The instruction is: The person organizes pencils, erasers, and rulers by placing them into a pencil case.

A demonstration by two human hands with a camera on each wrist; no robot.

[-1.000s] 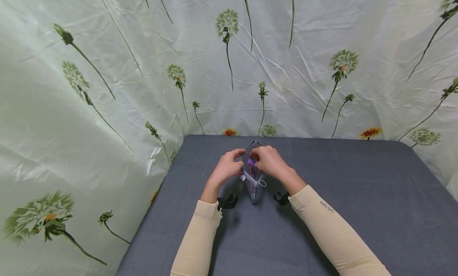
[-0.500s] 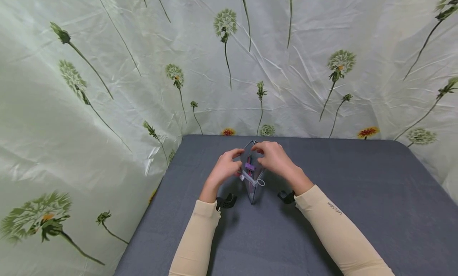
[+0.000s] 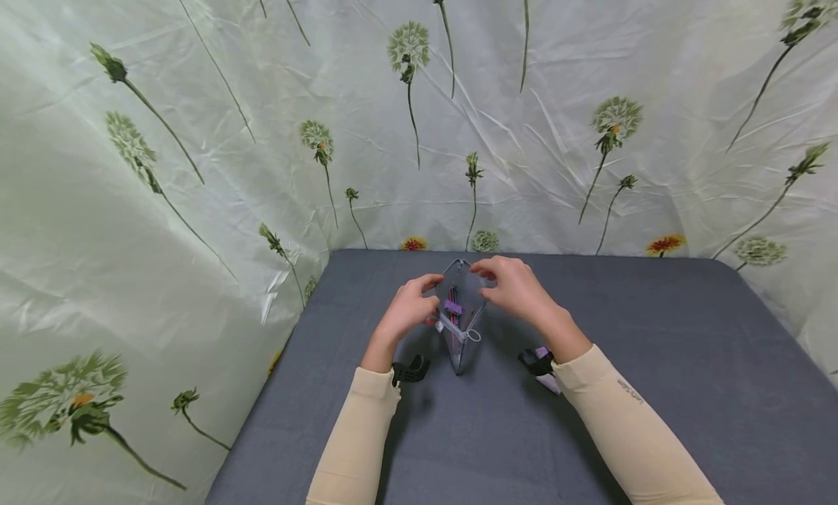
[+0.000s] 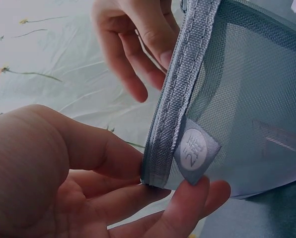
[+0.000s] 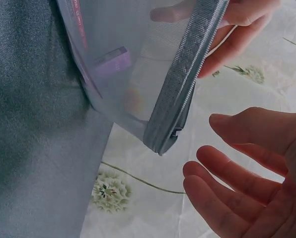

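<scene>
A grey mesh zip pouch (image 3: 456, 354) stands on its edge on the table, its zipped mouth spread apart at the top. My left hand (image 3: 407, 307) pinches one end of the zipper band (image 4: 175, 104) between thumb and fingers, beside a small grey tag (image 4: 193, 148). Through the mesh show a small purple block (image 5: 112, 61) and thin red and dark pencil-like sticks (image 3: 452, 295). My right hand (image 5: 250, 173) is apart from the pouch's other side, fingers loosely bent with nothing in them. A white pull ring (image 3: 473, 335) hangs at the near end.
On the dark grey table (image 3: 628, 330), a small purple and white piece (image 3: 548, 383) lies partly hidden under my right wrist's black strap (image 3: 533, 361). A pale curtain (image 3: 524, 126) with dandelion print hangs behind and to the left of the table.
My right hand has let go of the purple block, which now rests lower inside the pouch, and has moved right, out of the mouth. A purple and white piece has come into view by that wrist.
</scene>
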